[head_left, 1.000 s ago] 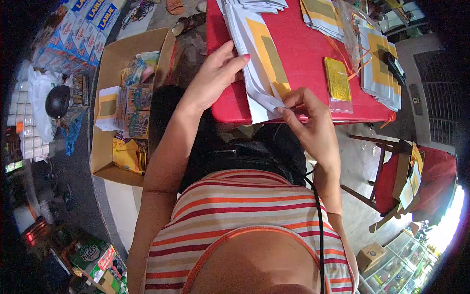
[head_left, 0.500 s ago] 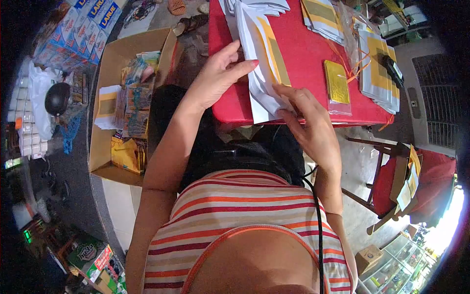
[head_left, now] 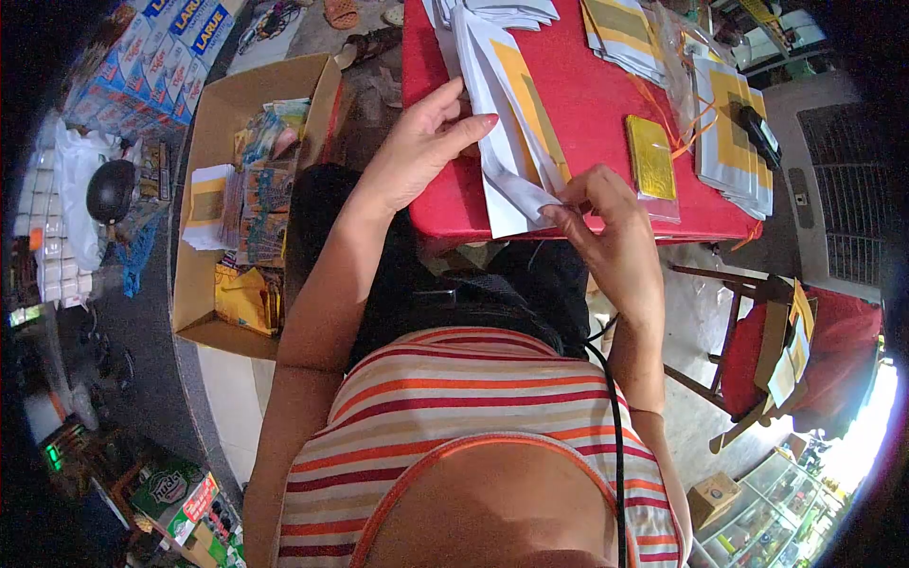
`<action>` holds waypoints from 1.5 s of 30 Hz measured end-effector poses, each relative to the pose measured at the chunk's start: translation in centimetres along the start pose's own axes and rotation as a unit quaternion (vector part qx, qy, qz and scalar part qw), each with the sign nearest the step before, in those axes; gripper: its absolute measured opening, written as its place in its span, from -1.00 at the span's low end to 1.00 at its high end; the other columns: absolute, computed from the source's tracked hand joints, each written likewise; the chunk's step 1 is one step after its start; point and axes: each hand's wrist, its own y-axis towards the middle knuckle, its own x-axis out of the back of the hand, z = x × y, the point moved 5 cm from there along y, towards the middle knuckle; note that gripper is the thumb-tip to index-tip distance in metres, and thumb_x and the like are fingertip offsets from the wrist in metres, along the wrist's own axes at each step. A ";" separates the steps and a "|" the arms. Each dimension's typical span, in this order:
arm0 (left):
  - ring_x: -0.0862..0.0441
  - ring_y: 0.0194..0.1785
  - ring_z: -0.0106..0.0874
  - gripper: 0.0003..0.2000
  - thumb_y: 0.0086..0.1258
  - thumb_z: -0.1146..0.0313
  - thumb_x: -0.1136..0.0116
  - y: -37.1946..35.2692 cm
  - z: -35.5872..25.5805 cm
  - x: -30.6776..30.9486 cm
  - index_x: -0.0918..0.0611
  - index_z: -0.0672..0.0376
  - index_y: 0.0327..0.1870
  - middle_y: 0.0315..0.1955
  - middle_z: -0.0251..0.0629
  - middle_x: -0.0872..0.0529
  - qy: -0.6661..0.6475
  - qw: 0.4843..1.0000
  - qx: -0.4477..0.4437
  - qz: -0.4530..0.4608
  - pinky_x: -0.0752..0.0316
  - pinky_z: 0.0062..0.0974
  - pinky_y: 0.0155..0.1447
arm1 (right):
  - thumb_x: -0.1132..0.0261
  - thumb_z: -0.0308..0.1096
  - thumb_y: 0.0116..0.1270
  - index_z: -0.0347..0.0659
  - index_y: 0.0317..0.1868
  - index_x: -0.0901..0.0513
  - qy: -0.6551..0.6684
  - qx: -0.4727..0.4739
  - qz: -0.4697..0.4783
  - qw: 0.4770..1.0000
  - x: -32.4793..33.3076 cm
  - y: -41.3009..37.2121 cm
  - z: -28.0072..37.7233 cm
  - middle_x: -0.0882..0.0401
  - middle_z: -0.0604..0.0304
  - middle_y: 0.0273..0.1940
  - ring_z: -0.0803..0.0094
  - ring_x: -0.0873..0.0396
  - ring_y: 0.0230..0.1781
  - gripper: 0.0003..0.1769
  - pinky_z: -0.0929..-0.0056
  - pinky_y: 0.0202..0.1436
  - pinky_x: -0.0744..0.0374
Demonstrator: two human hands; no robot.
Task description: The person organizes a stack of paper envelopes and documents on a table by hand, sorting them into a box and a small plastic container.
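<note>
White papers with yellow-orange and dull gold patches (head_left: 507, 142) lie partly folded along the near left edge of the red table (head_left: 597, 104). At their left side my left hand (head_left: 421, 142) grips the edge, thumb on top and fingers curled at the side. My right hand (head_left: 614, 222) pinches the near right corner between thumb and fingers, where the white edge curls up. To the right of that hand is a flat yellow packet (head_left: 651, 156) in clear plastic.
More patched papers are stacked at the far edge (head_left: 622, 38) and right side (head_left: 708, 142), with a black object (head_left: 760, 135) on the right stack. An open cardboard box (head_left: 210, 104) of paper bundles stands left. A wooden chair (head_left: 734, 350) is at right.
My right hand has moved slightly right and its fingers have drawn into a pinch at the paper's corner. The paper's fold has opened a little; my left hand stays in place.
</note>
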 end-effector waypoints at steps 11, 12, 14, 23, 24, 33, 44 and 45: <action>-0.58 0.13 -0.44 -0.45 0.44 0.48 -0.16 -0.2 -0.3 -0.4 -0.29 0.32 0.42 0.15 -0.13 -0.62 0.056 0.998 -0.011 -0.002 -0.46 -0.47 0.23 | -0.35 -0.55 0.25 -0.34 -0.13 -0.56 0.004 0.044 0.035 0.998 0.1 0.3 2.2 -0.61 -0.01 -0.22 0.17 -0.65 -0.25 -0.80 0.29 -0.13 -0.57; -0.58 0.13 -0.45 -0.45 0.44 0.48 -0.15 -0.2 -0.5 -0.5 -0.28 0.32 0.43 0.14 -0.13 -0.62 0.055 0.998 -0.012 -0.006 -0.46 -0.47 0.23 | -0.35 -0.55 0.25 -0.34 -0.13 -0.56 0.004 0.044 0.035 0.998 0.2 0.4 2.1 -0.61 -0.01 -0.22 0.17 -0.65 -0.25 -0.80 0.29 -0.13 -0.57; -0.58 0.12 -0.45 -0.45 0.44 0.48 -0.14 -0.2 -0.6 -0.4 -0.28 0.33 0.43 0.13 -0.12 -0.63 0.054 0.998 -0.014 -0.010 -0.46 -0.47 0.22 | -0.29 -0.50 0.26 -0.25 -0.10 -0.58 0.020 0.040 0.074 0.996 0.1 0.6 1.8 -0.61 -0.07 -0.14 -0.14 -0.61 -0.11 -0.81 0.04 -0.12 -0.57; -0.59 0.07 -0.47 -0.45 0.45 0.47 -0.12 -0.2 -0.6 -0.3 -0.28 0.35 0.44 0.06 -0.13 -0.66 0.052 0.999 -0.013 -0.002 -0.47 -0.48 0.19 | -0.35 -0.43 0.25 -0.32 -0.23 -0.50 0.020 0.000 0.052 0.998 -0.2 0.4 0.2 -0.58 -0.10 -0.28 -0.15 -0.58 -0.21 -0.80 0.05 -0.22 -0.50; -0.59 0.08 -0.47 -0.45 0.45 0.47 -0.12 -0.2 -0.6 -0.3 -0.28 0.35 0.44 0.06 -0.12 -0.66 0.055 0.998 -0.008 -0.001 -0.47 -0.47 0.19 | -0.35 -0.43 0.25 -0.32 -0.23 -0.50 0.020 0.000 0.051 0.999 -0.2 0.4 0.2 -0.58 -0.10 -0.28 -0.15 -0.58 -0.21 -0.80 0.05 -0.22 -0.50; -0.58 0.15 -0.42 -0.45 0.43 0.47 -0.17 -0.3 -0.7 -0.5 -0.30 0.33 0.41 0.11 -0.11 -0.63 0.051 0.999 -0.003 0.000 -0.45 -0.44 0.25 | -0.40 -0.39 0.23 -0.32 -0.22 -0.48 0.025 -0.017 0.043 0.999 -0.3 0.2 -0.4 -0.56 -0.11 -0.35 -0.16 -0.57 -0.30 -0.73 0.08 -0.26 -0.49; -0.58 0.13 -0.41 -0.45 0.41 0.46 -0.20 -0.1 -0.1 -0.1 -0.32 0.33 0.39 0.12 -0.10 -0.62 0.048 0.999 -0.002 -0.005 -0.46 -0.43 0.22 | -0.29 -0.56 0.24 -0.10 0.29 -0.46 0.077 0.040 0.043 0.995 -0.2 0.4 1.1 -0.62 -0.12 0.05 -0.11 -0.59 0.09 -0.43 0.08 0.05 -0.58; -0.59 0.12 -0.41 -0.46 0.41 0.46 -0.21 -0.1 -0.1 -0.1 -0.33 0.33 0.38 0.11 -0.10 -0.63 0.052 0.999 -0.003 -0.008 -0.47 -0.43 0.22 | -0.29 -0.56 0.24 -0.10 0.29 -0.46 0.077 0.040 0.043 0.995 -0.1 0.4 0.9 -0.62 -0.12 0.05 -0.11 -0.59 0.09 -0.43 0.08 0.05 -0.58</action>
